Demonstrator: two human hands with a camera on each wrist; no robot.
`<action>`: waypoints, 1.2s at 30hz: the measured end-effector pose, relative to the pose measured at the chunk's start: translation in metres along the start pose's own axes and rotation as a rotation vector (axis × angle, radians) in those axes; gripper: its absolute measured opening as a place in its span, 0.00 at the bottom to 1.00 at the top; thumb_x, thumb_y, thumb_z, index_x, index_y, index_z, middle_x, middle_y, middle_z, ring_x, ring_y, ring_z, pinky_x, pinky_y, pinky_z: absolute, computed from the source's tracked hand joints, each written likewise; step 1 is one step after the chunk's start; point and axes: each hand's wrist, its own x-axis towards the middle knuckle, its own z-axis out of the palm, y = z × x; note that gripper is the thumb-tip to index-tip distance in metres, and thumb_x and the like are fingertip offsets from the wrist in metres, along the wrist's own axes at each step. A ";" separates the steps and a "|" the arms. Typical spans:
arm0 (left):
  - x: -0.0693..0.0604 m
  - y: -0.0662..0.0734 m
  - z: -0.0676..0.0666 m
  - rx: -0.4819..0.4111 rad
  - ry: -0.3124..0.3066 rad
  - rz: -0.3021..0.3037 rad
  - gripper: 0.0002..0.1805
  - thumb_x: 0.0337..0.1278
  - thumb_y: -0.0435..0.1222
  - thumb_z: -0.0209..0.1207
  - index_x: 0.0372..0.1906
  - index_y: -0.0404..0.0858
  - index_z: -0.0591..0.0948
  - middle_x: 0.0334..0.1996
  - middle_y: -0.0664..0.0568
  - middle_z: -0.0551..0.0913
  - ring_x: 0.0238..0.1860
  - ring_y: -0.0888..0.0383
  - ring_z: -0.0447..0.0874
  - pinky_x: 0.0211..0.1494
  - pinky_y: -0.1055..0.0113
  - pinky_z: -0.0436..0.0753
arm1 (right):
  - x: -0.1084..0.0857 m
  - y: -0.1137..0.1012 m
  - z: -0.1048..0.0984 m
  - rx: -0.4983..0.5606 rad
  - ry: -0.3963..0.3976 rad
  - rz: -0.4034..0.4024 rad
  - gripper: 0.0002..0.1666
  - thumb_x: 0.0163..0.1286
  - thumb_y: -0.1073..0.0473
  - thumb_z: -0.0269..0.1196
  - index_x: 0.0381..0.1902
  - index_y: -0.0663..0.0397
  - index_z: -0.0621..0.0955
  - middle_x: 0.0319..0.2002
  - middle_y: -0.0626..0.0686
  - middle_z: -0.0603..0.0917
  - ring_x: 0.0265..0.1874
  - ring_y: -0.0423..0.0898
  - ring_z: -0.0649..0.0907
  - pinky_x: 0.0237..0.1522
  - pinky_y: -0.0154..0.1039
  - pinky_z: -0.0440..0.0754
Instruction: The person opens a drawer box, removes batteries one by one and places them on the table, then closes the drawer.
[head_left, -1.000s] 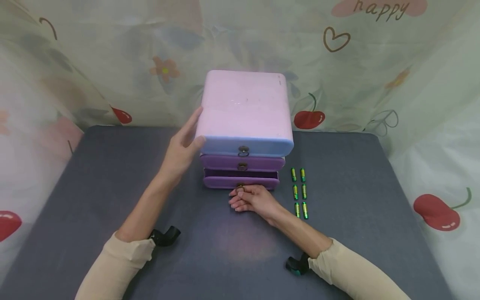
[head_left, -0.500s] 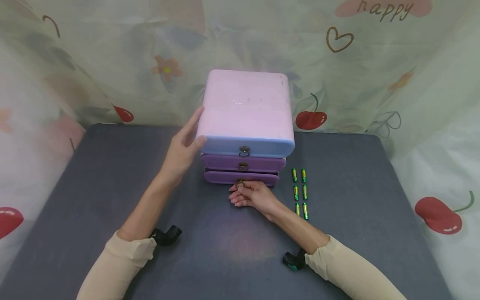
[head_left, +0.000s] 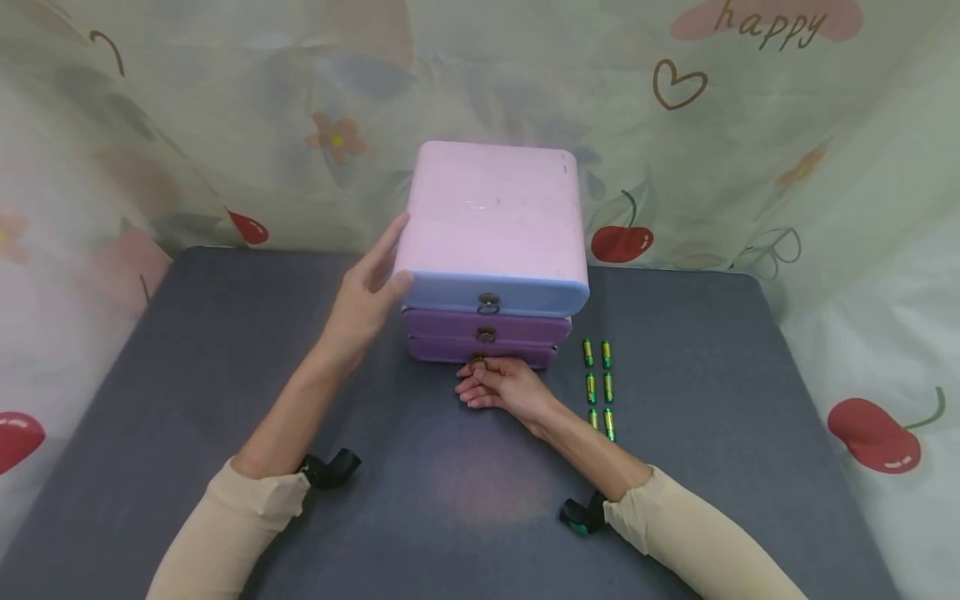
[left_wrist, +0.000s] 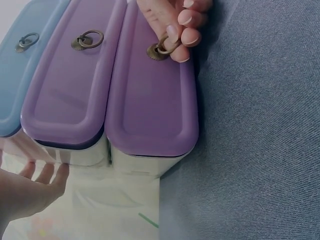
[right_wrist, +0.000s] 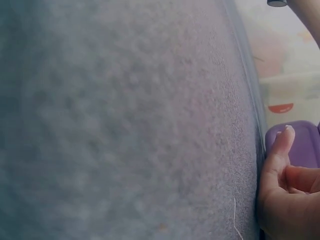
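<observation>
A small chest of drawers point(head_left: 491, 212) with a pink top stands on the table. Its top drawer front point(head_left: 442, 290) is blue, and the two below are purple. My right hand point(head_left: 510, 389) pinches the brass ring pull point(left_wrist: 157, 52) of the bottom drawer point(left_wrist: 152, 100) between thumb and finger. That drawer sits nearly level with the middle drawer point(left_wrist: 72, 80), which shows a narrow dark gap at its end. Against the chest's left side rests my left hand point(head_left: 358, 312), fingers extended. The right wrist view catches only part of the right hand and a purple drawer front.
Several green and yellow batteries point(head_left: 608, 387) lie in two columns to the right of the chest. The grey tabletop point(head_left: 697, 375) stretches around it. Printed curtains point(head_left: 247, 100) hang behind and at the sides. Each forearm carries a black wrist camera point(head_left: 330, 468).
The bottom drawer has slid back into the chest, and the opening above its front has closed. My right hand moved inward with the ring pull; the left hand stayed against the side.
</observation>
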 end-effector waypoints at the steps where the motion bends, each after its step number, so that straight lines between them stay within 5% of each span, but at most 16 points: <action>1: 0.000 0.000 0.000 -0.004 0.000 0.001 0.44 0.56 0.59 0.64 0.76 0.53 0.62 0.77 0.59 0.57 0.76 0.60 0.53 0.77 0.56 0.55 | 0.001 0.000 0.000 0.001 0.001 -0.005 0.18 0.81 0.63 0.47 0.57 0.73 0.76 0.41 0.59 0.87 0.38 0.43 0.87 0.43 0.38 0.86; 15: 0.000 0.000 0.000 -0.017 -0.005 -0.005 0.44 0.57 0.57 0.64 0.77 0.52 0.62 0.77 0.59 0.57 0.77 0.61 0.51 0.78 0.56 0.54 | 0.002 0.001 -0.002 -0.016 0.014 0.006 0.18 0.80 0.62 0.49 0.58 0.70 0.77 0.40 0.58 0.87 0.37 0.44 0.87 0.42 0.37 0.86; 28: -0.001 0.001 0.002 -0.013 -0.008 0.002 0.44 0.58 0.57 0.64 0.77 0.52 0.61 0.77 0.59 0.57 0.77 0.60 0.51 0.78 0.54 0.53 | -0.016 -0.001 -0.014 -0.048 -0.008 0.037 0.21 0.77 0.65 0.52 0.63 0.71 0.74 0.45 0.62 0.86 0.39 0.44 0.87 0.45 0.39 0.86; 36: -0.002 -0.002 0.003 0.013 0.002 0.055 0.45 0.58 0.58 0.62 0.77 0.49 0.60 0.77 0.57 0.56 0.77 0.62 0.50 0.78 0.63 0.52 | -0.029 -0.003 -0.024 -0.194 -0.054 0.005 0.21 0.77 0.62 0.55 0.63 0.67 0.75 0.48 0.62 0.85 0.41 0.48 0.87 0.47 0.43 0.86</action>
